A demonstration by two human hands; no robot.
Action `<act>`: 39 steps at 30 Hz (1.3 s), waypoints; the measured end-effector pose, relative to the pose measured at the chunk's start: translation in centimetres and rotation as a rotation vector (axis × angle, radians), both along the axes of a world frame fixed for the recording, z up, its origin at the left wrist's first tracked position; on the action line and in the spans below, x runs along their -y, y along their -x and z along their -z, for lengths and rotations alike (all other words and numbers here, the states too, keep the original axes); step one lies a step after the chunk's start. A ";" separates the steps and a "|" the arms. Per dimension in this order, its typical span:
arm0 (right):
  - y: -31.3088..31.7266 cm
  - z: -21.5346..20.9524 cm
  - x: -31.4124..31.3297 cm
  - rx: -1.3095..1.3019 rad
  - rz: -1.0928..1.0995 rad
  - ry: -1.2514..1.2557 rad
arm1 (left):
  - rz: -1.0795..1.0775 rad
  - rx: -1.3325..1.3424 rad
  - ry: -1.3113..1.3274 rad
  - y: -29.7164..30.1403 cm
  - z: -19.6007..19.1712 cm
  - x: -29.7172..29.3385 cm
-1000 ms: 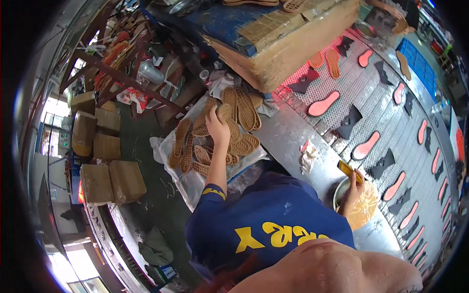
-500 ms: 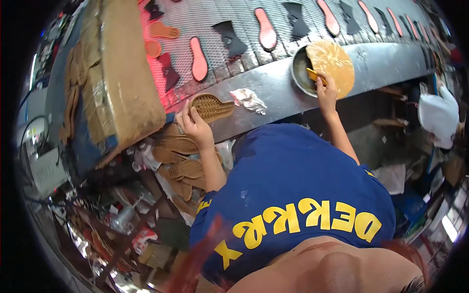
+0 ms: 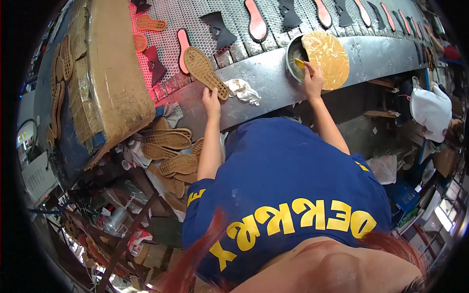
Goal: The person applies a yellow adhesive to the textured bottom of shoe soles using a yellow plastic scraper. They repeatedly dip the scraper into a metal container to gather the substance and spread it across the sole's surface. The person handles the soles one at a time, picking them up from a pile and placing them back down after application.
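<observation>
My left hand pinches one end of a brown shoe sole, ridged and full of small cavities. The sole slants up over the metal bench toward the far left, its far end covering part of a pink insole with a dark rim. In my right hand is a small yellow-handled tool, reaching into a round metal bowl. The tool's working end cannot be made out. A stained yellowish disc partly covers the bowl's right side. Crumpled white cloth lies between the two hands.
A mesh conveyor beyond the metal bench carries pink insoles and black pieces. Cardboard-covered casing rises at left. Several brown soles are piled below my left forearm. A white bag-like item hangs at right.
My left hand has shifted its hold from the sole's left end to its lower right end, and the sole now tilts toward the conveyor. My right hand stays at the bowl. The view has shifted slightly.
</observation>
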State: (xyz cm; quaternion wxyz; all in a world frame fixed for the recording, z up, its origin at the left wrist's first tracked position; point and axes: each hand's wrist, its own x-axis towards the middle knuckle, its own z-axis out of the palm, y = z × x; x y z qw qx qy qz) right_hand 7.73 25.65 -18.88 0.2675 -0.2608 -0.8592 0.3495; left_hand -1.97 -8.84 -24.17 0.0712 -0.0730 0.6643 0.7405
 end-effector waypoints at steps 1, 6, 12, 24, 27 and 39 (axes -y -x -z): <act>-0.1 -0.5 0.0 -0.006 -0.002 0.001 | 0.046 -0.056 -0.001 0.4 -1.0 -0.6; -0.2 0.4 -1.3 -0.016 0.016 0.474 | 0.139 0.228 -0.541 0.4 -7.8 -2.0; 1.0 -2.3 -3.4 -0.439 0.106 1.456 | 0.338 0.308 -0.765 -0.2 -12.4 -3.6; 2.5 -20.2 3.9 -0.560 -0.302 -0.177 | 0.560 0.292 -0.840 -2.5 -19.7 -9.3; 3.4 -20.2 4.2 -0.547 -0.293 -0.165 | 0.590 0.267 -0.817 -2.6 -20.6 -9.3; 4.0 -20.7 4.7 -0.592 -0.215 -0.209 | 0.706 0.143 -0.640 -3.3 -23.0 -9.8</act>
